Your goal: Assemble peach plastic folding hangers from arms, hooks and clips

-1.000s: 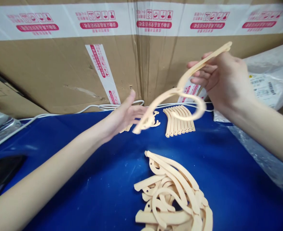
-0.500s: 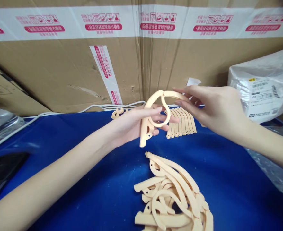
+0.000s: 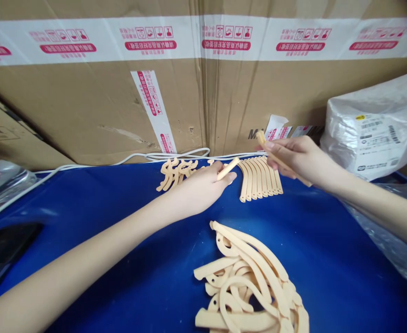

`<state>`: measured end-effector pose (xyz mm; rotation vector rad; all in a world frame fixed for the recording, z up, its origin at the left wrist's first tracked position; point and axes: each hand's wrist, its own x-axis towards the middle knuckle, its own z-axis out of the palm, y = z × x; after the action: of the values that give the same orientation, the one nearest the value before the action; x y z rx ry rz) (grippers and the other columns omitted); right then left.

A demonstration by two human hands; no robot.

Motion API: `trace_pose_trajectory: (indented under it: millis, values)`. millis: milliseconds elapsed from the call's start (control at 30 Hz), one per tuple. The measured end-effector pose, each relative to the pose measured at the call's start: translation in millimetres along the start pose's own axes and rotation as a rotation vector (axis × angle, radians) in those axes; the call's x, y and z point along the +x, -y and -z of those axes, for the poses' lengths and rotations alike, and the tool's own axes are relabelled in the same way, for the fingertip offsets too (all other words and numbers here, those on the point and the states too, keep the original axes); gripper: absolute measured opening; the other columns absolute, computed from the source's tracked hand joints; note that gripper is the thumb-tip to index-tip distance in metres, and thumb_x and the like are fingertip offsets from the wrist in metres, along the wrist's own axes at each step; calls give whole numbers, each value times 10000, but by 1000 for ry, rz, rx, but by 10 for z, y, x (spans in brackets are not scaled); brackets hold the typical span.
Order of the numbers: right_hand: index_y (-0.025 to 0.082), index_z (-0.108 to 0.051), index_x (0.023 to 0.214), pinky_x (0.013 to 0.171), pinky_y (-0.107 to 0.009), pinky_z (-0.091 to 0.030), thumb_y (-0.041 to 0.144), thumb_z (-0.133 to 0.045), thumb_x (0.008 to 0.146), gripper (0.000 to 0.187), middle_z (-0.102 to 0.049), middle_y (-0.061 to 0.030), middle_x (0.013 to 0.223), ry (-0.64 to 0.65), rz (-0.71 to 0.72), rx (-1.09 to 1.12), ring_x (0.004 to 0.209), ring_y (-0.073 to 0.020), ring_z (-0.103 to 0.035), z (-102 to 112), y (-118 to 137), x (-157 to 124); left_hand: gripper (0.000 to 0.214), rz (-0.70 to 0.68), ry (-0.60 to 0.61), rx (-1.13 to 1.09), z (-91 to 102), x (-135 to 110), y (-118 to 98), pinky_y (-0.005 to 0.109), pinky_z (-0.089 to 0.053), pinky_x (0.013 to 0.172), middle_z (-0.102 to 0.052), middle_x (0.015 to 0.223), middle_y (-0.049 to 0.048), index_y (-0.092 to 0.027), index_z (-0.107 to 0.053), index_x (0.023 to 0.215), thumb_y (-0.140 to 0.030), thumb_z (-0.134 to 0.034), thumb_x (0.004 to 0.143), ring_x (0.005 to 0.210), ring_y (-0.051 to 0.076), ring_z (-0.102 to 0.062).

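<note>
My left hand (image 3: 201,192) is closed around a beige hanger arm (image 3: 228,168), whose end sticks out past the thumb toward the upper right. Most of that piece is hidden by the hand. To the right and a little higher, my right hand (image 3: 298,157) grips another beige hanger arm (image 3: 261,137), tilted down to the right with its upper tip free. The two held pieces are apart. Below both hands lies a tangled pile of beige folding-hanger parts (image 3: 245,282). A row of slim curved hanger arms (image 3: 260,180) lies side by side between and beneath the hands.
Small wavy hook pieces (image 3: 172,173) lie behind my left hand on the blue table cover (image 3: 137,268). Cardboard boxes (image 3: 95,106) wall off the back, with a white cable (image 3: 127,159) along their foot. A plastic-wrapped package (image 3: 373,134) stands right; a black object (image 3: 9,254) lies left.
My hands have drawn apart, and the joined hanger pieces between them are now separate. My left hand has turned over toward the back; my right hand has tilted its piece downward.
</note>
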<state>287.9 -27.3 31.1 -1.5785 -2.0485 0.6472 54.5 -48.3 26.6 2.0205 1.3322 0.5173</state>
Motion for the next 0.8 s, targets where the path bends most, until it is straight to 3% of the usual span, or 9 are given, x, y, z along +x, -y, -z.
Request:
trace_pose_trajectory:
  millis: [133, 200, 300, 567, 800]
  values:
    - [199, -592, 661, 395, -273, -344, 571, -337, 931, 526, -500, 1, 428, -58, -122, -290, 329, -122, -434, 146, -487, 129, 247, -17, -8, 106, -94, -7, 21, 311, -421, 666, -654, 852, 31, -206, -529, 885, -439, -453, 914, 763, 199, -609]
    - [198, -625, 668, 470, -294, -374, 519, -447, 893, 431, -597, -45, 532, -82, -112, -404, 433, -163, -532, 169, -692, 150, 212, -52, 8, 200, -175, 27, 5, 306, -405, 635, -647, 829, 25, -197, -521, 878, -407, -541, 868, 731, 196, -602]
    - [191, -679, 734, 541, -327, -381, 499, -465, 881, 403, -671, -115, 682, -125, -99, -538, 600, -244, -618, 139, -868, 146, 248, -119, 64, 297, -328, 106, -21, 300, -395, 613, -643, 858, 36, -183, -526, 898, -383, -638, 803, 745, 203, -599]
    - [160, -684, 977, 589, -335, -424, 514, -446, 890, 436, -705, -118, 770, -114, -85, -537, 724, -289, -672, 57, -923, 193, 278, -204, 102, 362, -526, 213, -33, 337, -448, 687, -610, 1028, 93, -152, -530, 1007, -286, -665, 805, 868, 243, -611]
    - [146, -638, 1037, 459, -278, -470, 395, -467, 909, 328, -672, -48, 628, 11, -169, -249, 433, -146, -581, 19, -861, 140, 264, -192, 87, 395, -511, 222, 6, 328, -461, 704, -610, 1055, 87, -152, -519, 1048, -235, -643, 830, 914, 242, -616]
